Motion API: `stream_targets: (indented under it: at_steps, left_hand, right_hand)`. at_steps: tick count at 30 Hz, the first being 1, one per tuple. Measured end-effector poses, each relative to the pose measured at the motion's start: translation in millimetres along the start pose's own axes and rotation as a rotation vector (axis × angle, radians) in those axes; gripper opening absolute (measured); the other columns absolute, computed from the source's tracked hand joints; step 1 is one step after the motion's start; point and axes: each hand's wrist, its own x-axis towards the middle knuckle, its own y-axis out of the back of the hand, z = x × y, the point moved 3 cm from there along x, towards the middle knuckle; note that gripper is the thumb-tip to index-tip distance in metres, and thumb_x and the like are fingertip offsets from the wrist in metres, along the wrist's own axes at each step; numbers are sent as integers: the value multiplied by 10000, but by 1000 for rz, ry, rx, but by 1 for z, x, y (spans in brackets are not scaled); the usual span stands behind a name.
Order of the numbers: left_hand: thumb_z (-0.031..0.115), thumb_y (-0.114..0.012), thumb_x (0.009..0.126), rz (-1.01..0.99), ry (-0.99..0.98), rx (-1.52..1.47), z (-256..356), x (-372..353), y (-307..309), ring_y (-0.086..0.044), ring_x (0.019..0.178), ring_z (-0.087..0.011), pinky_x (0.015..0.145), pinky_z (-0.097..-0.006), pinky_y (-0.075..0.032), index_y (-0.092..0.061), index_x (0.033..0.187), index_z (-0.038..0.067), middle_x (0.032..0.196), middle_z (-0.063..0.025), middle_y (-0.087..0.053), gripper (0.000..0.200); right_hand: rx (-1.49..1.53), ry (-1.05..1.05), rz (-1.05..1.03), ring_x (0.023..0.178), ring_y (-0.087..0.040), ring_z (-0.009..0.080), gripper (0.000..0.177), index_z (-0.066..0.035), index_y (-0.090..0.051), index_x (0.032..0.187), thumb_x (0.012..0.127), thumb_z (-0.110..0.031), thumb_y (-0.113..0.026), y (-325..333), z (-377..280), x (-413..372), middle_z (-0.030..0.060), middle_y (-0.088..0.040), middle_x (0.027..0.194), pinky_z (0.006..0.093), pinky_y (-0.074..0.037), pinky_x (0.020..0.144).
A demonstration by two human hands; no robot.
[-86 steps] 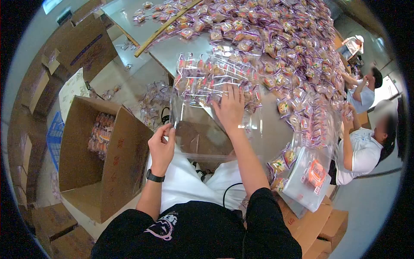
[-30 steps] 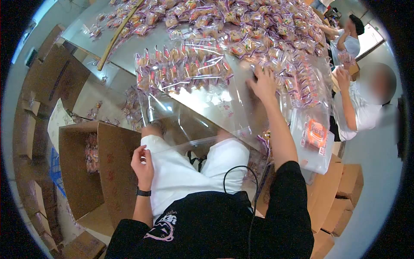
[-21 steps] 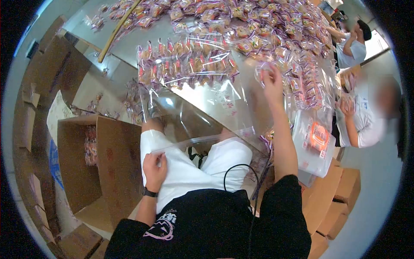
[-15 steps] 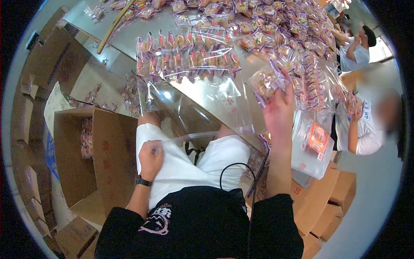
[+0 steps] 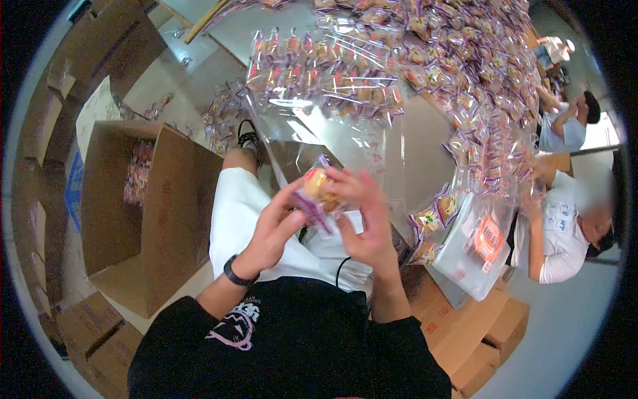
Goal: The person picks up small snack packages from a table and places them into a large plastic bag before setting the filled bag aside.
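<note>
Packet (image 5: 319, 191) moved between both hands (image 5: 269, 234); clear bag (image 5: 332, 130) beyond; carton (image 5: 174, 206) left

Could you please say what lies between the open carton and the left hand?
In the head view, white shorts lie between the carton and the left hand.

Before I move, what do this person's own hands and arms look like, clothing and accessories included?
Both the left hand and the right hand are ungloved. A dark watch circles the left wrist; the right wrist has none. Short black sleeves cover the upper arms, leaving the forearms bare. The right hand is blurred, so small details like rings can't be told.
</note>
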Motion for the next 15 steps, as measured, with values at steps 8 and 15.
stream_targets:
  at_steps: [8,15]
  left_hand:
    - [133,-526,1005,-246,140,-697,2,9,-17,-616,1249,-373,993,-474,-534,-378,1510,-18,1400,-201,-575,548]
    - [351,-500,952,-248,169,-806,-6,-2,-9,-660,973,-343,807,-428,-511,-417,1471,-18,1181,-276,-656,642]
  right_hand:
    - [-436,93,87,1401,-502,354,761,-57,-422,1519,830,2,-738,34,-17,-9,151,-586,1437,495,-350,1182]
    - [-1257,-265,392,1389,-442,432,734,-7,-442,1493,886,-288,-744,223,128,4,260,-490,1485,501,-326,1183]
